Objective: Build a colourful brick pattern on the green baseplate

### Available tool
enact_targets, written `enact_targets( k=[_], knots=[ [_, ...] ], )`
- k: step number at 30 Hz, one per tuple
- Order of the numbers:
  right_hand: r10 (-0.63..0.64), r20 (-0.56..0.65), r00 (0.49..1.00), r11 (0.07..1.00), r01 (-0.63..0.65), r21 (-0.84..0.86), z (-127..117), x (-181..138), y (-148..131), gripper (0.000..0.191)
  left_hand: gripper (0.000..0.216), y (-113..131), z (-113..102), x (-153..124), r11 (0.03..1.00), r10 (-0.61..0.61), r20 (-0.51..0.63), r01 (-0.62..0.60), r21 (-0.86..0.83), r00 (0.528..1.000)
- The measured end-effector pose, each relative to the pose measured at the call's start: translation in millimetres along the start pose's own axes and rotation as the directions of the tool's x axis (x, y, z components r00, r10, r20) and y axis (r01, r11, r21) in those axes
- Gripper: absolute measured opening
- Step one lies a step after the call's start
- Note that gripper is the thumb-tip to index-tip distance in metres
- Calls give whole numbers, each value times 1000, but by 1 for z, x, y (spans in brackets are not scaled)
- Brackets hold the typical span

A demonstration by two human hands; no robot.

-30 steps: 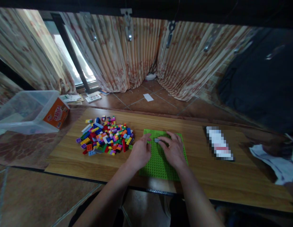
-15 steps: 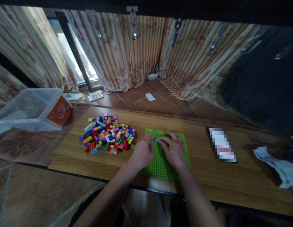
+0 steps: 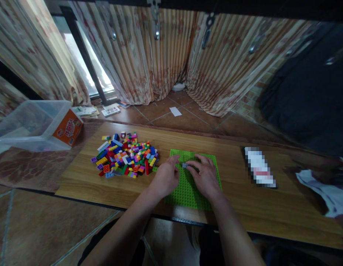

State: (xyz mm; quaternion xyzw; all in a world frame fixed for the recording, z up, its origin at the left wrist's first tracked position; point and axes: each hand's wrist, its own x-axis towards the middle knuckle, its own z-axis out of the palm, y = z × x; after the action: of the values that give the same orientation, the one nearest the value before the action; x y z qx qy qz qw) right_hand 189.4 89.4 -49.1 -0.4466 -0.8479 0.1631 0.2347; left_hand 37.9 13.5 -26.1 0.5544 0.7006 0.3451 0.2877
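Showing at far left a translucent rectangular plastic bin (image 3: 46,144) with an orange printed label (image 3: 66,130) on its end. Displaying beyond it beige, red-patterned curtains (image 3: 127,59) and a white printed booklet (image 3: 111,111) on a brown tiled floor (image 3: 159,111). Carrying on the left part of a long wood-grain desk (image 3: 77,181) a loose heap of multicoloured plastic building bricks (image 3: 127,157), including red, blue, yellow, orange, white and purple. Holding the left hand (image 3: 166,176) just right of the heap, over the left side of a flat, bright green, studded plastic baseplate (image 3: 186,195); curling its fingers toward the middle, but not showing clearly enough to tell a grip from an empty curl. Pinching a small grey plastic brick (image 3: 184,165) between the hands, at the thumb and fingertips of the right hand (image 3: 204,175), over the upper part of the baseplate. Lying well apart to the right on the desk, alongside nothing but bare wood grain: a pixelated, dark-edged oblong object (image 3: 258,167) in white and pink. Showing at far right a crumpled white sheet (image 3: 322,192), not revealing paper or cloth.
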Motion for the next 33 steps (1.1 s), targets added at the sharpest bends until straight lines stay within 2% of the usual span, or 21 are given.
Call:
enact_targets(
  k=[7,17,28,33],
  knots=[
    [-9,18,1000,1000,10,-21,-1,-5,-5,20,69,-5,-2,-3,999,31,19,-31,27,999],
    [-29,14,999,999,29,-32,-1,-9,-8,21,61,-3,-4,-6,996,46,7,-47,73,999],
    [-12,14,1000,998,12,-57,-1,-9,-10,21,48,-8,-3,-8,975,211,30,-213,69,977],
    [-16,6,1000,999,16,-51,1,-9,-9,21,43,-12,0,-10,957,261,18,-261,127,965]
  ],
)
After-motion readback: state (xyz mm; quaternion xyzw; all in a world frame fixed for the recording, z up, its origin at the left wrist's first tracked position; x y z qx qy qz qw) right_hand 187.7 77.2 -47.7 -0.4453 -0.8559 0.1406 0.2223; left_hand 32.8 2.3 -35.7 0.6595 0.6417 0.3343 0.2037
